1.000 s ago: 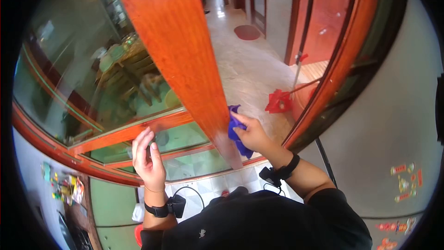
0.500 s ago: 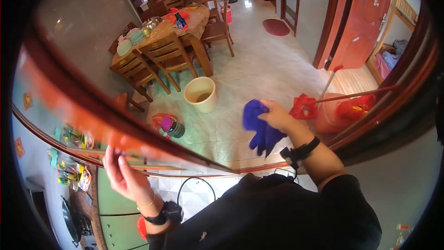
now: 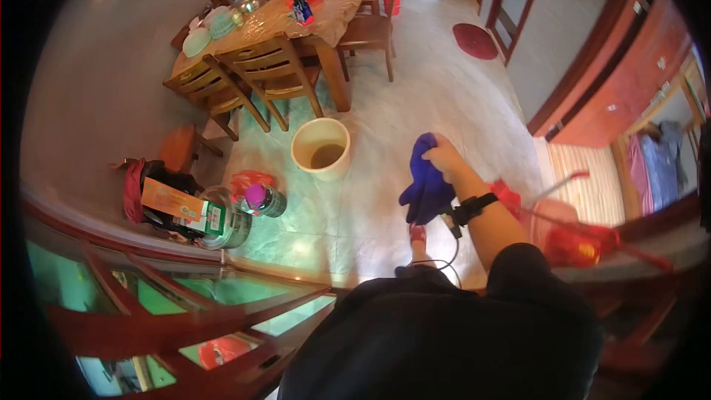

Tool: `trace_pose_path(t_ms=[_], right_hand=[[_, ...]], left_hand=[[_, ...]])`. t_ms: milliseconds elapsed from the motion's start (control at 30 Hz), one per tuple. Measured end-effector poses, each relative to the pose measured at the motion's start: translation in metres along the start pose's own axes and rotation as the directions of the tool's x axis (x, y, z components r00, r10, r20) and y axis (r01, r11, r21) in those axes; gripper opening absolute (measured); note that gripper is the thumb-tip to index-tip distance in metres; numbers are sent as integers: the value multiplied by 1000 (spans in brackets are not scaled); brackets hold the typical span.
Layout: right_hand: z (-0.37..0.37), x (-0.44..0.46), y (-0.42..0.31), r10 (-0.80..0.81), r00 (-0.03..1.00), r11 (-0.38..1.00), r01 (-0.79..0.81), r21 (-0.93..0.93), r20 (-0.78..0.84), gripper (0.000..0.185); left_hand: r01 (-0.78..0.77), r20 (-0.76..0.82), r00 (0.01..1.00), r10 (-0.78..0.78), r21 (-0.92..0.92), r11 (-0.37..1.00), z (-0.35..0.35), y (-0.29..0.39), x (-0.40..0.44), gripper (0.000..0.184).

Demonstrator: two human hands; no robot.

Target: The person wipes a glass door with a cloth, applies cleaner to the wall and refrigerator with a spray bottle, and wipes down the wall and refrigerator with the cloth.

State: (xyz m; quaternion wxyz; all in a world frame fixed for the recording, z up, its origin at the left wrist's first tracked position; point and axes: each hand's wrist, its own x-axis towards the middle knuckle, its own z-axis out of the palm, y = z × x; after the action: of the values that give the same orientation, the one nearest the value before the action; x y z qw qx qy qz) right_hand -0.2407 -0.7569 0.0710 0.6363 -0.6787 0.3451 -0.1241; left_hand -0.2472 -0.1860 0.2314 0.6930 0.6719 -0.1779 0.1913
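Note:
A dark blue-purple cloth (image 3: 428, 189) hangs from my right hand (image 3: 445, 158), whose fingers are closed round its upper part. Its lower end droops over the tiled floor, above my foot in a red slipper (image 3: 418, 233). To the left of the cloth, a cream bucket (image 3: 335, 172) stands upright on the floor with some murky liquid at its bottom. My left hand is out of view.
A jar with a purple lid (image 3: 269, 202) and a cardboard box (image 3: 172, 200) are at the left. Beyond stand wooden chairs (image 3: 270, 74) and a covered table (image 3: 326, 28). Red bags (image 3: 574, 244) and a long handle lie right. A wooden-framed glass door (image 3: 141, 326) fills the lower left.
My body and view have moved forward past the door frame. My left hand, earlier beside the door, has left view. My right hand still grips the cloth.

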Motion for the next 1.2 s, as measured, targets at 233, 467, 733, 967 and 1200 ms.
trace_pose_path(t_ms=[233,467,733,967,1200], right_hand=[[52,164,-74,-40,970,934,121,-337,239,37],[100,274,-145,-68,968,955,133,-264,241,43],[117,386,-156,-154,833,833,399,-383,531,40],[10,464,-160,-32,909,752,296,-589,415,40],[-64,555,-149,206,934,757,37,-652,292,40]], left_hand=[[475,32,842,-538,427,769,153,-120,19,36],[610,29,381,-924,744,274,183,-231,-14,37],[8,583,626,-517,659,752,166,-341,22,38],[411,548,541,-638,489,769,392,-316,461,20],[362,461,788,-407,188,913,622,-430,637,70]])
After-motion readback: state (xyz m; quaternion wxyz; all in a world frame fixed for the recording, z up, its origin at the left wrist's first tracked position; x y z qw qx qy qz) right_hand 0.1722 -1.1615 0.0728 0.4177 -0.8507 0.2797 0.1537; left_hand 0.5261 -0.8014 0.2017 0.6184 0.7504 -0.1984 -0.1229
